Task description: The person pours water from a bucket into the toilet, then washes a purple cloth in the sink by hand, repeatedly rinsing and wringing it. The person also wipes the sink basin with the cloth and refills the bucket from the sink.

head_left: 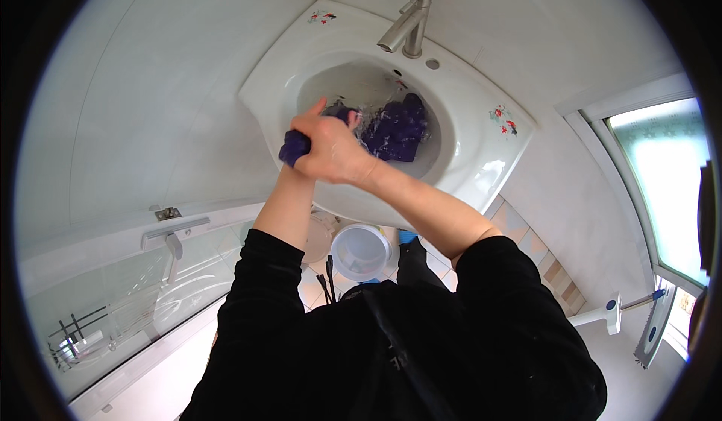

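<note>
A dark purple cloth (396, 126) lies partly under water in the white washbasin (263, 105), wet and crumpled. A bunched part of the purple fabric sits between my hands, above the basin's near left side. My right hand (331, 148) is closed around this bunch, its thumb side toward the far left. Beneath it, my left hand (353, 119) is mostly hidden; a bit of its fingers shows against the cloth, which it appears to grip. Water glints and ripples around the fabric.
A brushed metal faucet (410, 26) rises at the basin's back edge. Below the near rim, a white bucket (361, 252) stands on the tiled floor. To the left is a glass shower panel (173, 285); at the right, a window (662, 180) and a white-handled tool (611, 313).
</note>
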Motion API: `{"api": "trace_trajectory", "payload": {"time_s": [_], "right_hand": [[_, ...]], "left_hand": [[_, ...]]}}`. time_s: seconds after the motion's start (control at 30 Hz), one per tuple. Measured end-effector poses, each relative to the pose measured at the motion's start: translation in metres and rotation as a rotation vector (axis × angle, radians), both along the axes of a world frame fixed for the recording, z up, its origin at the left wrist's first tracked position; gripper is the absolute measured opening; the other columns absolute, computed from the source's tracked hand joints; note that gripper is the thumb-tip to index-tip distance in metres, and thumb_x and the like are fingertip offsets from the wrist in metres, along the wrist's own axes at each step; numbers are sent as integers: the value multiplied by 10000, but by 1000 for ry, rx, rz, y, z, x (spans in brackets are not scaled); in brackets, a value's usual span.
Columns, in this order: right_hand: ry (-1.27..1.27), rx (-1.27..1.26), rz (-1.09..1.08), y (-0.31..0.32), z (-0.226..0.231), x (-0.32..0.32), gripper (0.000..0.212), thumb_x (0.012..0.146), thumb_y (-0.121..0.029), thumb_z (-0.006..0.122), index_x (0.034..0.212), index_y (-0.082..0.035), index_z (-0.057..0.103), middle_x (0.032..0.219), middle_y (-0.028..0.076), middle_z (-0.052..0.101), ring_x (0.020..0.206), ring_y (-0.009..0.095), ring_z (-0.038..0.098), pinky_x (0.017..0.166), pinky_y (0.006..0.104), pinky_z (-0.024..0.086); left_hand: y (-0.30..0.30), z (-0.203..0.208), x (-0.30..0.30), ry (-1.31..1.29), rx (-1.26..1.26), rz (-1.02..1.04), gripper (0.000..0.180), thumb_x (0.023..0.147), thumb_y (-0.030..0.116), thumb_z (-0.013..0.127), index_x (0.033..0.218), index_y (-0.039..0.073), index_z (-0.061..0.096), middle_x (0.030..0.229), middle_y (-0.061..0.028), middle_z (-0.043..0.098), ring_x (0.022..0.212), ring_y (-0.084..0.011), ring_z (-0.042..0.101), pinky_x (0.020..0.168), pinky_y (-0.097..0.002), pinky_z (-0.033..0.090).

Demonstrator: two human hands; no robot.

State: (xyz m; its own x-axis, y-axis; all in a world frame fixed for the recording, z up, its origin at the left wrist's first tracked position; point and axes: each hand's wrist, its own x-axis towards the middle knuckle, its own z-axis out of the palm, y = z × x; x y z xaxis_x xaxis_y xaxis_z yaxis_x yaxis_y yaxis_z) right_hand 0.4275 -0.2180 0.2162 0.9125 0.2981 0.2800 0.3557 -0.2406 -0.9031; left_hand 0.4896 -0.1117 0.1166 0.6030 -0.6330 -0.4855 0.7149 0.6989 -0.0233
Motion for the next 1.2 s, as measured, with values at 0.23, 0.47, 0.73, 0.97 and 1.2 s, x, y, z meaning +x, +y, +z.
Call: {"api": "trace_trajectory", "payload": {"time_s": [0.23,0.47,0.73,0.97,1.2], "right_hand": [[3,45,-354,14,-40,8,204,570,-143,609,719,-9,567,643,192,586,649,401,588,606,459,473],[190,-405,-616,-43,-113,66,287,617,-299,651,750,-45,635,764,200,644,746,373,627,690,452,510],[173,-699,-536,-53,-142,86,394,753,-291,663,1024,-49,509,1091,174,506,896,345,613,729,425,513],[13,-1200,-123,-51,-170,94,292,734,-235,667,968,-78,590,989,136,617,891,297,629,739,403,509],[70,-536,-29,-57,-87,104,293,693,-298,637,818,-34,664,865,162,653,867,335,620,751,401,490]], "left_hand": [[-16,3,-12,-527,440,196,324,908,304,499,1085,36,543,956,-98,569,785,-212,558,696,-356,494],[-36,-25,-2,-141,865,107,271,799,271,641,934,39,595,835,-85,617,704,-217,606,623,-361,506],[-6,21,13,-293,1318,-238,637,810,312,641,1347,91,379,1381,-189,313,1187,-300,450,914,-476,428],[0,14,6,-1094,1967,-619,606,776,222,654,1312,68,418,1285,-178,469,1173,-321,466,988,-361,371],[-1,19,0,-1258,1845,-276,451,754,137,670,1170,25,535,1049,-121,608,993,-233,565,887,-320,422]]}}
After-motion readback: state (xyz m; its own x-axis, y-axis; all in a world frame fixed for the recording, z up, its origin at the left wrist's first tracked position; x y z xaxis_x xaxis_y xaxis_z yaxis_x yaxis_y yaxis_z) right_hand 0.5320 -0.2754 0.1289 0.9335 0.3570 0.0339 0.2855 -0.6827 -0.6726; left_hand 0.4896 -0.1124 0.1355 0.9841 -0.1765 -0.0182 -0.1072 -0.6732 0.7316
